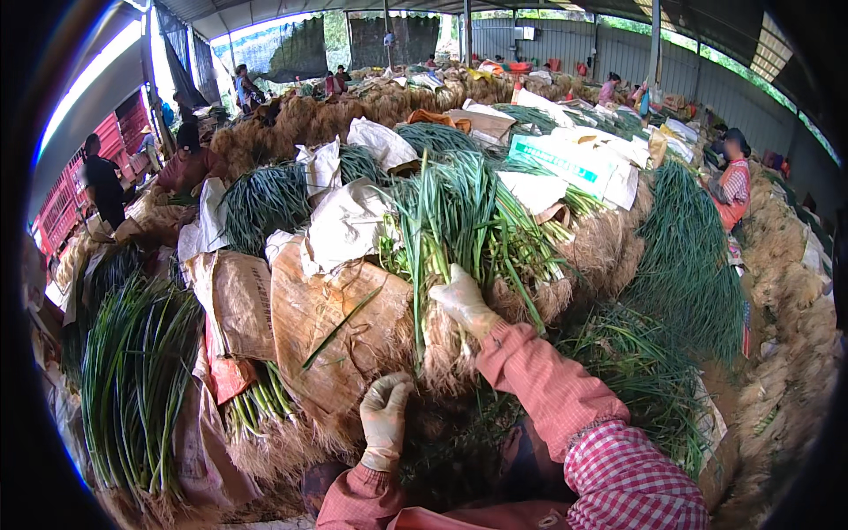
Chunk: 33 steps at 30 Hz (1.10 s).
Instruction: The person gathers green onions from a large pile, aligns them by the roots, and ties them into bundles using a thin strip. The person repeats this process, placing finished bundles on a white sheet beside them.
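My right hand (pixel 464 299), in a pale glove, grips green onions (pixel 437 255) low on their stems, just above the shaggy roots (pixel 449 354). Their leaves stand up against a larger heap of green onions (pixel 457 192) behind. Lower and to the left, my left hand (pixel 386 412) is gloved too, its fingers curled in towards the thumb; I see nothing between them. It is close to the hanging roots and apart from the right hand. A tan woven sack (pixel 338 318) covers the pile left of the hands, with a loose green leaf (pixel 341 328) lying across it.
Long green onions (pixel 136 391) lie heaped at the left, near a second sack (pixel 232 301) that bears writing. Loose leaves (pixel 629 358) cover the ground at right. White sacks (pixel 354 218) lie over the piles behind. A person (pixel 734 179) is at the right; others are farther back.
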Motion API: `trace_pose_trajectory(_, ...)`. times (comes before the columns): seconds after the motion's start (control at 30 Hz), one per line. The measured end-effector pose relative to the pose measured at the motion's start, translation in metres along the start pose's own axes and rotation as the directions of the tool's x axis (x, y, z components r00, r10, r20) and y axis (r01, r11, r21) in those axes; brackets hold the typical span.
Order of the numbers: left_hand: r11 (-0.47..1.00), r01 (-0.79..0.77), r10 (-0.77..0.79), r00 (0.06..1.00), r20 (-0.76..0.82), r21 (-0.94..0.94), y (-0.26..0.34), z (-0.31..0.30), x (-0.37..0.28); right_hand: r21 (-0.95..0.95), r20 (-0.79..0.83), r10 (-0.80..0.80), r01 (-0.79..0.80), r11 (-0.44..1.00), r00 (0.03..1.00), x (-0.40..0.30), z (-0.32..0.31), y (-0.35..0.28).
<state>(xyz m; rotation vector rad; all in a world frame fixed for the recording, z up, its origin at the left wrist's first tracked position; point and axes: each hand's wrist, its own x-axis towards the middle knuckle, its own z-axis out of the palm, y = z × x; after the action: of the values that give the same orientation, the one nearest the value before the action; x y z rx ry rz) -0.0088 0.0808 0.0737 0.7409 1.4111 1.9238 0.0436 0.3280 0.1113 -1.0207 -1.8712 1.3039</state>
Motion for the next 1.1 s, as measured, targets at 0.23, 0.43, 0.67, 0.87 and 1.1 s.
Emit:
trace_pose_trajectory(0.23, 0.709, 0.421, -0.340, 0.907, 0.249, -0.565, 0.003, -0.014, 0.009, 0.331, 0.452, -0.118, -0.043, 0.943, 0.884, -0.096, 0.072, -0.021)
trace_pose_trajectory(0.43, 0.886, 0.193, -0.264, 0.957, -0.116, -0.422, -0.002, -0.032, 0.000, 0.197, 0.405, -0.110, 0.031, 0.980, 0.908, -0.105, 0.096, -0.013)
trace_pose_trajectory(0.67, 0.650, 0.463, -0.415, 0.880, 0.229, -0.602, 0.020, -0.068, -0.002, 0.302, -0.099, -0.077, 0.104, 0.948, 0.992, -0.112, 0.039, -0.060)
trace_pose_trajectory(0.87, 0.505, 0.514, -0.381, 0.854, 0.355, -0.694, 0.033, -0.063, -0.050, 0.517, 0.488, 0.193, -0.460, 0.722, 0.851, -0.142, 0.054, -0.037)
trace_pose_trajectory(1.1, 0.775, 0.400, -0.305, 0.915, 0.265, -0.489, 0.059, -0.050, -0.068, 0.278, 0.548, 0.067, -0.257, 0.925, 0.834, -0.158, 0.086, -0.032)
